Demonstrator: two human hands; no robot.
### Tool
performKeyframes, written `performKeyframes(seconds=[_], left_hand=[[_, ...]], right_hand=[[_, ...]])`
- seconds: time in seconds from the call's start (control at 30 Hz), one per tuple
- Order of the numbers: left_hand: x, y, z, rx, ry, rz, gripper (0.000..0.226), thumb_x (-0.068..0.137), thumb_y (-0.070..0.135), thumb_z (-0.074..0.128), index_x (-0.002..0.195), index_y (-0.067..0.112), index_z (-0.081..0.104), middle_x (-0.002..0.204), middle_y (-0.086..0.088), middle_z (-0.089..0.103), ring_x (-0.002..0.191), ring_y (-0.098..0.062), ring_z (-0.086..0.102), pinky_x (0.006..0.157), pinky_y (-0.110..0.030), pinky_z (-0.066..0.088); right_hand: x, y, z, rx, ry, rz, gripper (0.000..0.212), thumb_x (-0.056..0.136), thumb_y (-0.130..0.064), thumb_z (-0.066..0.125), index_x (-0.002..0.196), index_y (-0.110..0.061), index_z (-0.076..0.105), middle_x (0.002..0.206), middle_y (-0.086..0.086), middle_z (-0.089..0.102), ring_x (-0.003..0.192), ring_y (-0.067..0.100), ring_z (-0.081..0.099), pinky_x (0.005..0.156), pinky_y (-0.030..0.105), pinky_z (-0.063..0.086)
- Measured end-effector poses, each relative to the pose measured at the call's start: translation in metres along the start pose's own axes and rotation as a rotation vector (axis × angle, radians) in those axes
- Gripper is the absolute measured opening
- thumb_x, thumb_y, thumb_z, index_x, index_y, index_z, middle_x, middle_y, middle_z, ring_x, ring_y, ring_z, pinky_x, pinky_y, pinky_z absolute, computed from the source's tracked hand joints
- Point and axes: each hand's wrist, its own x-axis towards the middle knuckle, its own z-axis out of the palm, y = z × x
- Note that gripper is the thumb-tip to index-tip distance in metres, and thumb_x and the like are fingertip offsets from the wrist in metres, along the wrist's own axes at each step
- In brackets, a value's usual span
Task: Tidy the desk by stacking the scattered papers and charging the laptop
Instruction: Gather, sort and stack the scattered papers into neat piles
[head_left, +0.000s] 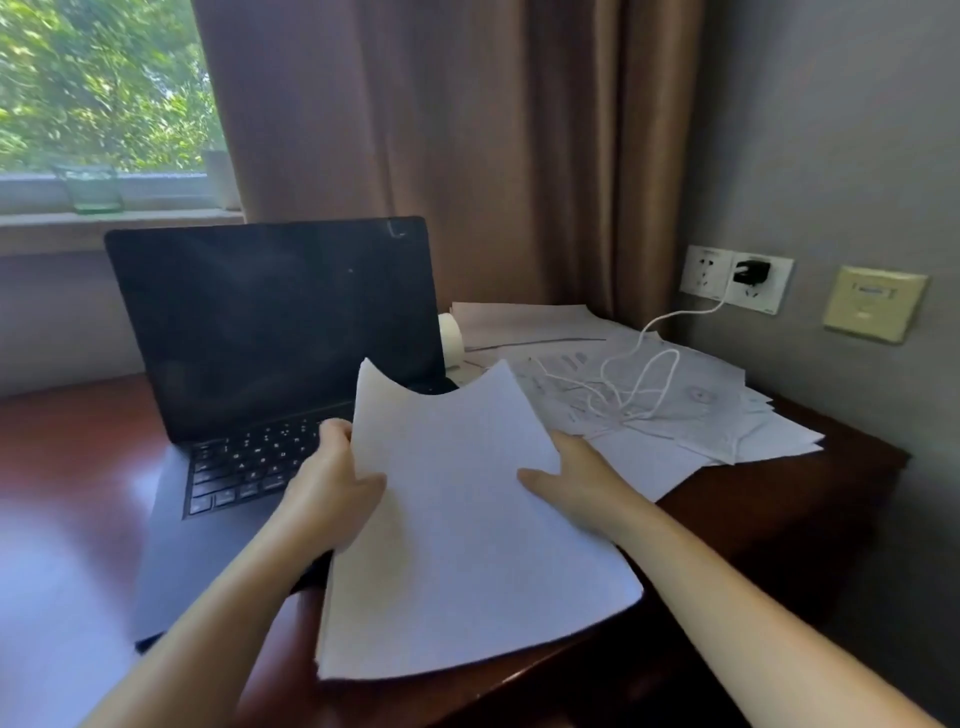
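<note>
Both hands hold a stack of papers (467, 519) above the near edge of the dark wooden desk (779, 509): the left hand (337, 483) has its grip clamped on the stack's left edge, the right hand (576, 478) on its right edge. An open laptop (270, 332) sits left; scattered papers (675, 415) lie far right under a white cable (639, 374) running to a charger (750, 271) in the wall socket (737, 278).

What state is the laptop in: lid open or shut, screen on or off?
Open: the laptop has its lid raised behind the exposed keyboard. The screen is dark, so apparently off.
</note>
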Motion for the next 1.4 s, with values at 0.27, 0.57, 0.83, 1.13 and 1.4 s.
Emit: performKeyframes(seconds=[0.27,0.57,0.83,1.13,1.4], left_hand=[[0.011,-0.013,0.012,0.485,0.022,0.014,0.06,0.087,0.034,0.056,0.139,0.019,0.03,0.125,-0.008,0.049,0.123,-0.031,0.04,0.095,-0.039,0.031],[0.01,-0.017,0.019,0.396,0.045,-0.006,0.058,0.085,0.036,0.053,0.138,0.021,0.034,0.127,-0.008,0.046,0.125,-0.03,0.036,0.104,-0.042,0.024],[0.016,-0.021,0.023,0.26,0.08,0.006,0.065,0.085,0.03,0.056,0.144,0.021,0.03,0.142,-0.007,0.039,0.131,-0.029,0.031,0.106,-0.039,0.024],[0.017,-0.022,0.028,0.312,0.124,0.027,0.064,0.086,0.032,0.054,0.144,0.021,0.031,0.142,-0.007,0.04,0.132,-0.028,0.031,0.106,-0.04,0.023],[0.018,-0.023,0.03,0.307,0.131,0.027,0.064,0.086,0.033,0.054,0.145,0.022,0.031,0.142,-0.006,0.04,0.132,-0.027,0.03,0.106,-0.039,0.023]], right_hand=[[0.018,-0.001,0.0,-0.568,0.099,-0.008,0.018,0.094,-0.039,0.049,0.087,-0.025,0.059,0.097,0.001,0.056,0.107,0.028,0.051,0.082,0.034,0.044],[0.057,0.018,-0.028,-0.568,0.235,-0.057,0.044,0.086,-0.022,0.061,0.125,-0.009,0.045,0.131,0.009,0.049,0.119,0.027,0.045,0.089,0.033,0.038],[0.078,0.034,-0.037,-0.816,0.175,0.182,0.074,0.083,-0.052,0.05,0.147,-0.032,0.018,0.15,0.005,0.031,0.136,0.032,0.029,0.107,0.057,0.023],[0.073,0.049,-0.038,-0.836,0.426,0.016,0.034,0.09,-0.012,0.046,0.121,-0.014,0.059,0.113,0.017,0.063,0.1,0.036,0.058,0.078,0.036,0.043],[0.07,0.05,-0.046,-0.785,0.554,0.027,0.031,0.099,-0.014,0.04,0.12,-0.017,0.062,0.11,0.02,0.063,0.1,0.043,0.054,0.071,0.034,0.035]])
